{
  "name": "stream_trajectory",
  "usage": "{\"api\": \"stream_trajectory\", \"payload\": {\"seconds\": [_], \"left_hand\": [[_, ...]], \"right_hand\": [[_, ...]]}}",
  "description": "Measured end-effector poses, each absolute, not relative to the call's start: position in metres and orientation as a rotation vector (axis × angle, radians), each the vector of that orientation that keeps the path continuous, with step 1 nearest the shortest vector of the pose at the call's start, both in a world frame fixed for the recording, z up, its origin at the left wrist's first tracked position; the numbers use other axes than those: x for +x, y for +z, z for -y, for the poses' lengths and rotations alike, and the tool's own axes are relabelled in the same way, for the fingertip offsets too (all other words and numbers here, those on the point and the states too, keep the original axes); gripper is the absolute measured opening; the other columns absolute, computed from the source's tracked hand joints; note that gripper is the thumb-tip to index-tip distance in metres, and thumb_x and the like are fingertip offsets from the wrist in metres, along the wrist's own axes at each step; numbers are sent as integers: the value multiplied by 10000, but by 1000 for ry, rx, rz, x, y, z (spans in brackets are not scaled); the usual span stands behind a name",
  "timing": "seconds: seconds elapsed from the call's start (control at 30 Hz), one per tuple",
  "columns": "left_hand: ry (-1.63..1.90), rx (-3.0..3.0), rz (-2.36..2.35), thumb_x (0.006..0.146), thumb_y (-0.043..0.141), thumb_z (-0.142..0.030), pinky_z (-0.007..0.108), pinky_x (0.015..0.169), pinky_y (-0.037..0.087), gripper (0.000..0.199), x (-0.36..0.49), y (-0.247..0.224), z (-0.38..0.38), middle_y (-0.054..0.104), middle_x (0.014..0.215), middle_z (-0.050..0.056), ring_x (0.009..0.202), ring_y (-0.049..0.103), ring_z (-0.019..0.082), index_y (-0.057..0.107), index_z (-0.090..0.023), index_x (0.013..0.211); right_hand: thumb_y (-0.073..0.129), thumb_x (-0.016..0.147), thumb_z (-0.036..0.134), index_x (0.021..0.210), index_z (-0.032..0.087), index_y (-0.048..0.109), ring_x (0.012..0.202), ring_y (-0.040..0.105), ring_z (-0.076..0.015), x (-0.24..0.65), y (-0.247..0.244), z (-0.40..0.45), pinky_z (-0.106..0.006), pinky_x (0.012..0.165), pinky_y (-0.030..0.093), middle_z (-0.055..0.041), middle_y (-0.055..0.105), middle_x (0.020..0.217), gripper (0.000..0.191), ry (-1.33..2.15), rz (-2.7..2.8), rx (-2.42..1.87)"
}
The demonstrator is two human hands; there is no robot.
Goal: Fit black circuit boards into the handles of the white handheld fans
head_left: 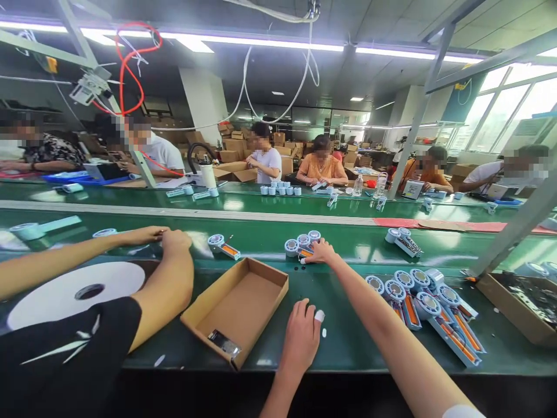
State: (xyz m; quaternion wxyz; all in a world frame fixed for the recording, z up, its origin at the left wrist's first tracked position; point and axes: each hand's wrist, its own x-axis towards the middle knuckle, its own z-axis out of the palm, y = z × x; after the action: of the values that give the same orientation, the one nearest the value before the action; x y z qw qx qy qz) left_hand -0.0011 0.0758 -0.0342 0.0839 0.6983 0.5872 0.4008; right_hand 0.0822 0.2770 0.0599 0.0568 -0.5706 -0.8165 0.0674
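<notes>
My right hand (pixel 322 251) reaches forward to the far side of the bench, its fingers closed around the handle of a light-blue handheld fan (pixel 314 235) with a round ringed head. Two similar fans stand beside it, including a leftmost fan (pixel 291 248). Some small dark discs (pixel 299 268) lie just in front of them. Palm down on the green bench, my left hand (pixel 301 332) has its fingers stretched out and holds nothing. White covers wrap a fingertip on each hand. A small white oval piece (pixel 324 332) lies beside my left fingers.
Left of my hand is a shallow cardboard box (pixel 237 302) holding a black packet. Several open fan bodies (pixel 429 305) with orange strips pile up at right, near a box of dark parts (pixel 522 307). A co-worker's arms (pixel 169 278) reach over a white reel (pixel 43 290).
</notes>
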Motion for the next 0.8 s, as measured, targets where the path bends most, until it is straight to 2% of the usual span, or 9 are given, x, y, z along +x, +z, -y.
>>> {"api": "stream_trajectory", "payload": {"seconds": [0.1, 0.2, 0.33, 0.43, 0.53, 0.63, 0.7, 0.8], "left_hand": [[1204, 2124, -1754, 969, 411, -273, 593, 985, 505, 308, 2, -38, -74, 670, 1210, 204, 1178, 608, 358, 696, -156, 982], [1241, 2133, -1728, 963, 406, -262, 563, 983, 525, 306, -2, -40, -75, 694, 1183, 173, 1165, 632, 329, 699, -176, 984], [1316, 2075, -1653, 974, 386, -277, 480, 957, 568, 333, -13, -39, -74, 732, 1122, 131, 1094, 685, 273, 707, -187, 987], [1385, 2001, -1596, 993, 331, -288, 446, 948, 575, 381, -22, -38, -70, 736, 1117, 137, 1064, 702, 255, 687, -169, 1057], [1453, 1929, -1572, 991, 338, -302, 431, 951, 570, 362, -26, -37, -67, 734, 1119, 139, 1065, 699, 255, 662, -171, 1086], [1411, 1923, -1531, 957, 414, -331, 448, 951, 575, 354, -15, -34, -67, 731, 1159, 138, 1090, 695, 271, 636, -177, 1186], [1306, 1999, -1472, 943, 434, -338, 471, 978, 564, 386, -4, -31, -69, 720, 1218, 136, 1146, 678, 278, 625, -185, 1242], [1220, 2101, -1501, 947, 428, -339, 474, 988, 559, 399, 0, -16, -69, 712, 1256, 131, 1171, 672, 274, 615, -191, 1268]], "right_hand": [[622, 989, 355, 1263, 177, 602, 1073, 645, -236, 89, 72, -269, -444, 903, 562, -96, 615, 1278, 328, 241, 2412, -1823], [623, 982, 393, 1234, 170, 614, 1058, 648, -233, 89, 89, -265, -441, 898, 558, -94, 629, 1251, 336, 288, 2335, -1898], [728, 819, 596, 1174, 155, 661, 1117, 633, -320, 98, 97, -235, -415, 906, 532, -171, 618, 1273, 570, 341, 2221, -1959], [722, 731, 693, 1179, 152, 667, 1147, 616, -366, 114, 81, -181, -428, 936, 511, -213, 597, 1294, 705, 377, 2143, -1979], [742, 714, 629, 1152, 163, 675, 1133, 617, -406, 128, 48, -117, -502, 934, 504, -224, 590, 1308, 643, 405, 2037, -2042], [806, 690, 463, 1207, 147, 647, 1310, 477, -500, 138, 9, -71, -610, 1025, 423, -270, 443, 1482, 626, 241, 1783, -2095], [815, 704, 368, 1295, 177, 593, 1397, 380, -503, 145, -11, -53, -627, 1075, 385, -242, 380, 1541, 659, 110, 1707, -2058], [811, 728, 323, 1402, 254, 482, 1451, 305, -479, 162, -29, -38, -632, 1082, 401, -178, 283, 1612, 754, -51, 1763, -1866]]}}
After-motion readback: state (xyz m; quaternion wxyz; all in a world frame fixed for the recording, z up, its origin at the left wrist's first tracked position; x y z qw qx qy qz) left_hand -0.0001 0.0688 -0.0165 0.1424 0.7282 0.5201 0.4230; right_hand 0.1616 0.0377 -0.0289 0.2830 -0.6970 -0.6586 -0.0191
